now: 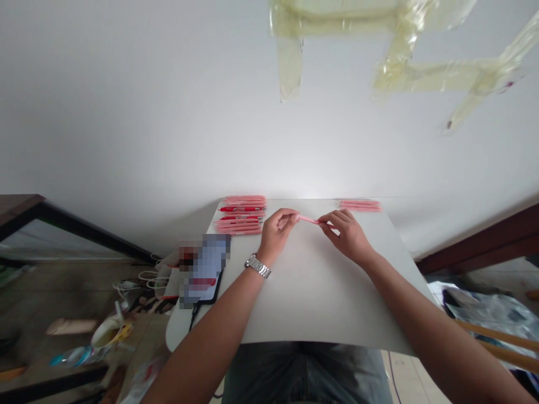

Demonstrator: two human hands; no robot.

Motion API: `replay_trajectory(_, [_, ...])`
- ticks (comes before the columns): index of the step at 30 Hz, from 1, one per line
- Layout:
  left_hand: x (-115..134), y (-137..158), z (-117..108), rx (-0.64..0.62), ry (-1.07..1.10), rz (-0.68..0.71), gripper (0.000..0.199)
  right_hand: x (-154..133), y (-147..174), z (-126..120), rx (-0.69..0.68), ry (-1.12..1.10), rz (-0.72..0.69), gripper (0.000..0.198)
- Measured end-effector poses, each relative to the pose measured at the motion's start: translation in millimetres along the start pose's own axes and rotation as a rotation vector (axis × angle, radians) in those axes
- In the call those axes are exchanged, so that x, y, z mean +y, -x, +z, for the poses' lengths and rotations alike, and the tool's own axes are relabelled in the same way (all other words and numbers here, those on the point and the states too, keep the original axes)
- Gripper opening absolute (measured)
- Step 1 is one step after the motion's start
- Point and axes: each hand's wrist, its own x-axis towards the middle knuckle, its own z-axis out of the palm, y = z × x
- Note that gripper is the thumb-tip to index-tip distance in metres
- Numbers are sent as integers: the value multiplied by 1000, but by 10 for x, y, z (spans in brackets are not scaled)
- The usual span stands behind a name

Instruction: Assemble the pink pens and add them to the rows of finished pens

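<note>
A slim pink pen (309,219) is held level above the white table, stretched between my two hands. My left hand (278,224), with a metal watch (258,265) on its wrist, pinches the pen's left end between thumb and fingers. My right hand (345,231) has its fingers closed around the right part, and a short tip shows beyond the thumb. Left of my hands, at the back of the table, lies a stack of pink pens (240,227), with red pens (241,210) among them. A smaller group of pink pens (360,206) lies at the back right.
The white table (320,303) stands against a wall. A phone (206,269), blurred out, lies at its left edge with a cable attached. On the floor at left are a cup (107,331) and a plastic bottle (73,357). Plastic bags (497,314) are at right.
</note>
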Motion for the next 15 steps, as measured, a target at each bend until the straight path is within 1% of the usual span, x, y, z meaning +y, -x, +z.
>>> replay_trajectory(5, [-22, 35, 20, -46, -14, -19, 30, -14, -10, -29, 34, 21, -23, 22])
replay_trajectory(8, [-57, 53, 39, -85, 17, -38, 29, -29, -17, -28, 15, 10, -44, 19])
replay_trajectory(15, [-109, 58, 63, -124, 52, -67, 27, -40, -25, -21, -29, 31, -97, 15])
